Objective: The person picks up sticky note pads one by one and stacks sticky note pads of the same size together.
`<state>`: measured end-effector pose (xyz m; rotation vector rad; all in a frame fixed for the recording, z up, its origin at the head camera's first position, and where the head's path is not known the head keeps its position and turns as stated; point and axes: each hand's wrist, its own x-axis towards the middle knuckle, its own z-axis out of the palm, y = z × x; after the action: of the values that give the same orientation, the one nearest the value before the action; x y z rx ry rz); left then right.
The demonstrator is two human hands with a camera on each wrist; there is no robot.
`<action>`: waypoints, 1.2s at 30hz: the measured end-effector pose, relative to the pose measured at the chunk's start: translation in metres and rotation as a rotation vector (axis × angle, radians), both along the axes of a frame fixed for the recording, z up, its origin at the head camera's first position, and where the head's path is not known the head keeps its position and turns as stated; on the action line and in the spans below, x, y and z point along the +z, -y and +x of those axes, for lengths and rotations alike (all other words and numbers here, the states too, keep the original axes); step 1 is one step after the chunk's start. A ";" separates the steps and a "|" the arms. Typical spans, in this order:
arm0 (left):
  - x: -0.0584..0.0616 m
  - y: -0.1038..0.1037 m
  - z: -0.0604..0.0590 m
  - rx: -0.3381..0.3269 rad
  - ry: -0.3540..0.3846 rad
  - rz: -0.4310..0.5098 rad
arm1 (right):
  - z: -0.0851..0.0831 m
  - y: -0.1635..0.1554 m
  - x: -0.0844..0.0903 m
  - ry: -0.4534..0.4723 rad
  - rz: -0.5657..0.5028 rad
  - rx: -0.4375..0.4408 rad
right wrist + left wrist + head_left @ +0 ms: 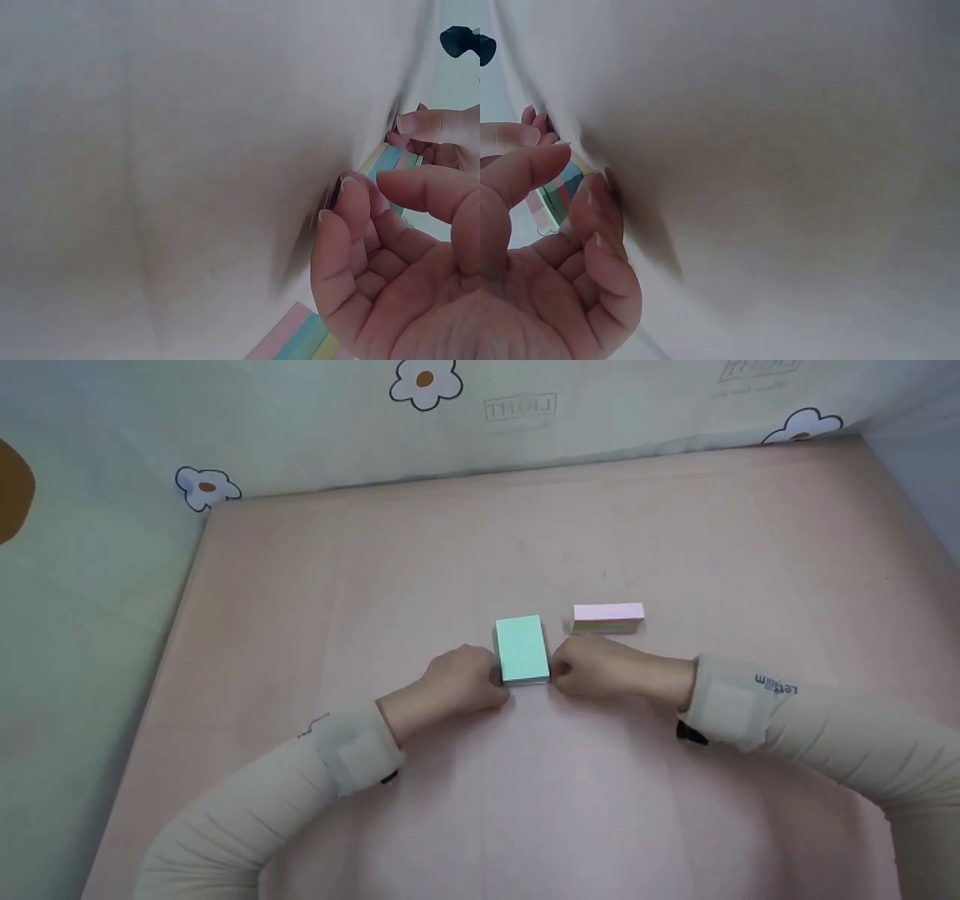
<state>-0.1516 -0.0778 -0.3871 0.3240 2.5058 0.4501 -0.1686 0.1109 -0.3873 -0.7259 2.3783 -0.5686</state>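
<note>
A stack of sticky notes with a mint-green top [522, 649] lies on the pink table [480, 547]. My left hand [469, 679] grips its near left corner with curled fingers, and my right hand [592, 667] grips its near right corner. In the left wrist view the left hand [555, 262] has thumb and index fingertip at the stack's striped side [561, 191]. In the right wrist view the right hand [390, 270] curls its fingers against the stack's coloured edge [390, 161].
A second stack with a pink top [607, 617] lies just right of the green one, beyond my right hand; its striped edge [292, 341] shows low in the right wrist view. A flower-print cloth wall [420, 420] borders the table at the back and left.
</note>
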 end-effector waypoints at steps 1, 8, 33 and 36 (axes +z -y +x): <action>-0.001 0.000 -0.001 0.005 0.005 0.011 | 0.000 0.000 0.000 0.004 -0.005 -0.006; -0.003 0.001 -0.004 0.037 0.029 0.055 | 0.000 0.002 0.000 -0.007 -0.024 0.002; -0.006 0.002 -0.001 -0.023 -0.025 0.059 | 0.000 0.005 -0.002 -0.017 -0.013 0.012; -0.007 0.002 -0.001 -0.020 -0.019 0.068 | 0.000 0.005 -0.002 -0.025 -0.019 0.019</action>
<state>-0.1529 -0.0801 -0.3939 0.3811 2.5075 0.5280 -0.1686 0.1058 -0.3889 -0.7679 2.3893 -0.5784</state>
